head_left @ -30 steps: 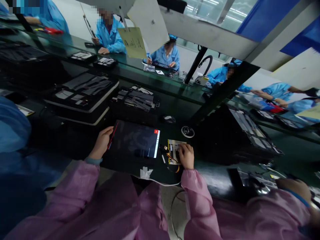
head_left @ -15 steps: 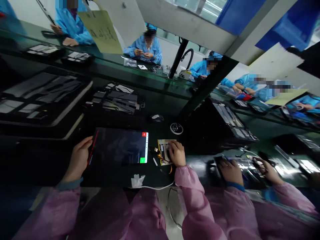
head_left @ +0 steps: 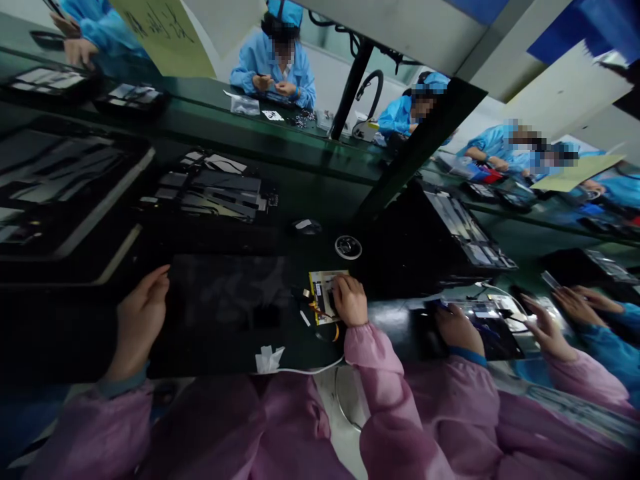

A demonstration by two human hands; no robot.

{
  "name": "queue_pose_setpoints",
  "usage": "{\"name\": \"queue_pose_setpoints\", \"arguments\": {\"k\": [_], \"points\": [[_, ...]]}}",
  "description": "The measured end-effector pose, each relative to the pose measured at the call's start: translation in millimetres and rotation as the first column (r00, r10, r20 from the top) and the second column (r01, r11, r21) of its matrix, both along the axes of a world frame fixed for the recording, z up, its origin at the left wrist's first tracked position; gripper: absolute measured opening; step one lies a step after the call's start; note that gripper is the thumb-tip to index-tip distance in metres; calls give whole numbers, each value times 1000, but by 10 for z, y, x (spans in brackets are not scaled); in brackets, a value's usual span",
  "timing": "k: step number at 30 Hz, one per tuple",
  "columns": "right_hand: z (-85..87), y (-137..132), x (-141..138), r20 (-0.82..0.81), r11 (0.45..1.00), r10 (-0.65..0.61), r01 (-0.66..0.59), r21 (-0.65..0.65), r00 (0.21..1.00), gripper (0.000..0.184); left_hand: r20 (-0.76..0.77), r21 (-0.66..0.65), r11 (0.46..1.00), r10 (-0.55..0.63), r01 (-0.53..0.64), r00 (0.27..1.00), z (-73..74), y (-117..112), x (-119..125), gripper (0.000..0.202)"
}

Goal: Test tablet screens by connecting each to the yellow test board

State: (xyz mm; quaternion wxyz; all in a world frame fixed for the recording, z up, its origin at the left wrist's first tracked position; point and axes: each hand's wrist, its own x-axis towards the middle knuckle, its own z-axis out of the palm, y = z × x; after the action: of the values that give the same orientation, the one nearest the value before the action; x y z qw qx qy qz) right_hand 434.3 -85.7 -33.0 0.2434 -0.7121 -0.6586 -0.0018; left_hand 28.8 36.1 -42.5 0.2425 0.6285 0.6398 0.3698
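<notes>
A tablet screen (head_left: 227,293) lies in front of me, its display wholly dark. My left hand (head_left: 145,313) grips its left edge, fingers together and thumb near the border. To its right is a flat silver battery pack (head_left: 320,308) with yellow edges, a small board and orange wiring. The curled fingers of my right hand (head_left: 351,301) press on this pack and hide its right part; what lies under the fingertips cannot be made out. A short white strip (head_left: 305,319) lies between screen and pack.
Behind the screen are a computer mouse (head_left: 307,227), a round silver-rimmed piece (head_left: 348,247) and flat parts (head_left: 215,190). Black trays (head_left: 115,220) stack at left, more (head_left: 425,247) at right. A crumpled white tissue (head_left: 270,360) and cable lie in front. A co-worker's hands (head_left: 460,330) work close by on my right.
The tablet screen has gone from lit, with red and green corner squares and a white strip, to dark. Both hands keep their places on the screen and pack; the view has shifted slightly.
</notes>
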Motion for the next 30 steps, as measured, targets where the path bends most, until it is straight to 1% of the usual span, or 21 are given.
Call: {"name": "queue_pose_setpoints", "arguments": {"k": [1,2,3,5,6,7,8,9,10,11,12,13,14,15,17,20,23,24,26,30], "points": [[38,-3,-8,-18,1000,-1,1,0,1000,34,-55,-8,1000,23,-24,998,82,-8,15,37],[89,-21,-20,-33,1000,1,-1,0,999,35,-124,21,999,48,-46,991,176,-33,46,38],[153,-59,-35,-47,1000,10,-10,1,999,36,-183,79,996,59,-45,981,277,-85,99,39],[318,-197,-87,-77,999,38,-38,2,996,41,-250,235,971,22,39,968,479,-294,299,38],[411,-293,-123,-99,998,66,-67,-4,993,44,-250,274,950,-81,150,965,563,-448,453,34],[505,-398,-167,-123,994,108,-111,-15,986,47,-239,283,916,-219,284,946,627,-624,641,28],[590,-503,-216,-141,986,159,-165,-33,977,49,-231,226,861,-408,456,883,666,-807,855,28],[659,-600,-268,-145,974,210,-220,-56,967,51,-224,152,778,-574,610,788,677,-981,1084,30],[705,-683,-318,-133,959,256,-269,-85,957,51,-236,82,679,-697,729,677,662,-1132,1312,34],[723,-746,-363,-106,947,289,-300,-114,951,49,-270,22,600,-766,800,583,627,-1250,1524,36],[714,-791,-399,-67,941,300,-307,-140,952,46,-318,-33,561,-790,827,523,579,-1330,1707,32],[679,-817,-425,-22,943,294,-294,-157,956,41,-358,-90,535,-805,840,473,526,-1371,1852,23],[627,-827,-438,11,946,284,-278,-167,959,35,-392,-126,524,-806,842,443,476,-1380,1953,19],[566,-826,-441,27,950,273,-265,-165,962,27,-418,-150,529,-800,835,431,436,-1364,2012,17],[450,-801,-424,4,957,262,-259,-133,965,18,-441,-173,556,-782,813,441,398,-1296,2024,20],[361,-746,-386,-121,961,260,-269,-58,958,19,-431,-201,628,-746,752,508,423,-1217,1917,21],[377,-704,-384,-195,963,262,-271,-19,945,19,-409,-211,698,-699,684,587,447,-1217,1843,21],[396,-695,-399,-184,963,264,-271,-15,947,19,-401,-202,712,-687,673,606,445,-1228,1838,21],[440,-683,-457,-106,966,255,-258,-19,961,17,-380,-158,722,-674,673,634,433,-1257,1848,18],[474,-667,-633,82,972,235,-233,-34,969,20,-343,-11,723,-651,691,677,407,-1308,1899,12]]}}
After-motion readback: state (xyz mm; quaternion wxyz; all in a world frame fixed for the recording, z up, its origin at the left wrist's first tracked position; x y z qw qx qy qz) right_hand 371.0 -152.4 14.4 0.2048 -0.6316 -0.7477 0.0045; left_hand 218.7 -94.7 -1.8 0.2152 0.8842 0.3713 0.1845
